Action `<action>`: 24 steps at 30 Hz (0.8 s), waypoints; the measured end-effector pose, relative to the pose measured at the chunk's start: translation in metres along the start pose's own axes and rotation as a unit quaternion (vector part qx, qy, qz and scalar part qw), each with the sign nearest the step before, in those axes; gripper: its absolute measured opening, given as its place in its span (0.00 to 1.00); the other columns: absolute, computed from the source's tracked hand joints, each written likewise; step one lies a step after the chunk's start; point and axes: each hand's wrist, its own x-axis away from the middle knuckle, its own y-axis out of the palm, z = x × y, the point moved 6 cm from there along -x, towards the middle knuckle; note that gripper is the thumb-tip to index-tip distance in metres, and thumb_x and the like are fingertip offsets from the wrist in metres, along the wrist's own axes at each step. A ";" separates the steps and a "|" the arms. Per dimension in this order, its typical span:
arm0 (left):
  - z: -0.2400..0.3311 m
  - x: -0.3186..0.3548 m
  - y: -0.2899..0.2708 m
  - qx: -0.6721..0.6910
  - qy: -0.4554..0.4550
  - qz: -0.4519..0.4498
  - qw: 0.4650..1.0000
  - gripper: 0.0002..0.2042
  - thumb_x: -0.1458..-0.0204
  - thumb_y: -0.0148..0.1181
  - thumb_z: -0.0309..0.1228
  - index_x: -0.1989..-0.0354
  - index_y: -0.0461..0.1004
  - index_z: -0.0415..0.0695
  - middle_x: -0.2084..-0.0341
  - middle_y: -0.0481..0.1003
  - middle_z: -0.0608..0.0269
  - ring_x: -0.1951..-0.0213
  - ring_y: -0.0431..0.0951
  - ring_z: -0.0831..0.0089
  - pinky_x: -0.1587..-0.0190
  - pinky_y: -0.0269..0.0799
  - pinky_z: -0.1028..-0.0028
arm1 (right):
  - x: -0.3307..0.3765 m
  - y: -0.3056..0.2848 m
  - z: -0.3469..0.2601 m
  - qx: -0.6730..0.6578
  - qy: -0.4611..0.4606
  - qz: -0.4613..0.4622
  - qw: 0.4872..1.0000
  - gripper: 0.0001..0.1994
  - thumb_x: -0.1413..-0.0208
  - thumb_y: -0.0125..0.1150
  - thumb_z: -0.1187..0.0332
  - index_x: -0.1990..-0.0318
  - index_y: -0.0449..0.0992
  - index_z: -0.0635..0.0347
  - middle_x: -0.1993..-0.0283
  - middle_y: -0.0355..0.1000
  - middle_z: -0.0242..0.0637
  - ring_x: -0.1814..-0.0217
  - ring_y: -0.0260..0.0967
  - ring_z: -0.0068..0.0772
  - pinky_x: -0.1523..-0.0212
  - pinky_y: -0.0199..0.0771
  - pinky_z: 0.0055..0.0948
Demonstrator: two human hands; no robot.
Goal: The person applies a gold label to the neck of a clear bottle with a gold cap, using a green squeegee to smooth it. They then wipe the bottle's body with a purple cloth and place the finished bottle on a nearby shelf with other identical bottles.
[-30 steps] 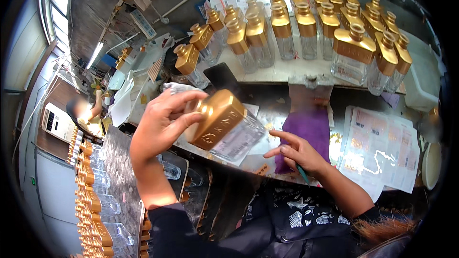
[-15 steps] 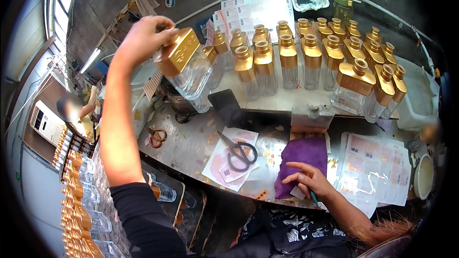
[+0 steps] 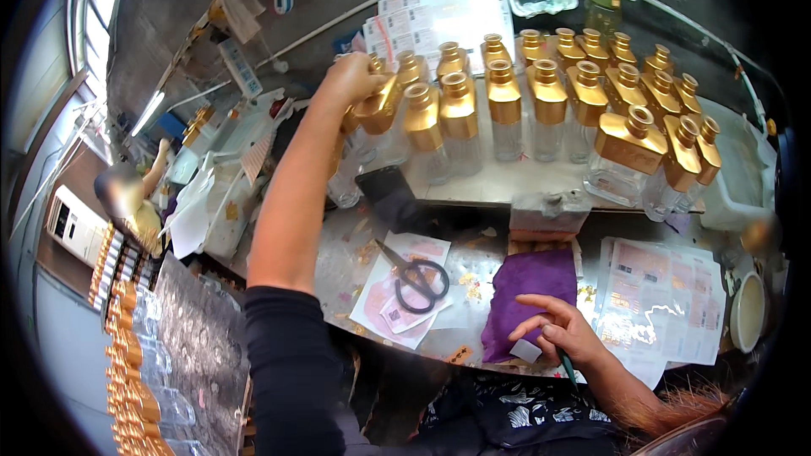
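Observation:
My left hand (image 3: 351, 83) reaches to the left end of the raised shelf, fingers closed around the neck of a clear glass bottle with a gold shoulder (image 3: 377, 110). The bottle stands or hovers among others like it; its base is partly hidden. Over a purple cloth (image 3: 528, 287), my right hand (image 3: 562, 331) keeps its index and middle fingers stretched out. A thin green tool (image 3: 567, 366) is tucked in that hand; its kind is unclear. A small white slip (image 3: 525, 350) lies by the fingertips. Black-handled scissors (image 3: 420, 285) rest on printed sheets (image 3: 384, 304) left of the cloth.
Several gold-shouldered bottles (image 3: 549, 93) fill the shelf (image 3: 486, 179). A dark phone (image 3: 389, 194) leans at its front edge. Glossy printed sheets (image 3: 659, 295) lie right of the cloth. More bottles (image 3: 135, 371) line the lower left; another person (image 3: 135, 211) is at the far left.
My left hand has carried the bottle to the right, in among those on the shelf. The red-handled scissors are now out of sight behind my arm. My right hand has barely moved.

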 end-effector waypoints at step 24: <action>-0.376 0.528 -0.295 -0.425 -0.526 0.041 0.735 0.21 0.58 0.67 0.48 0.67 0.79 0.40 0.66 0.79 0.52 0.62 0.80 0.59 0.57 0.73 0.63 | 0.000 -0.007 0.032 0.019 -0.096 0.008 0.995 0.33 0.40 0.51 0.46 0.41 0.60 0.69 0.74 0.74 0.49 0.97 0.52 0.21 0.94 0.47 0.18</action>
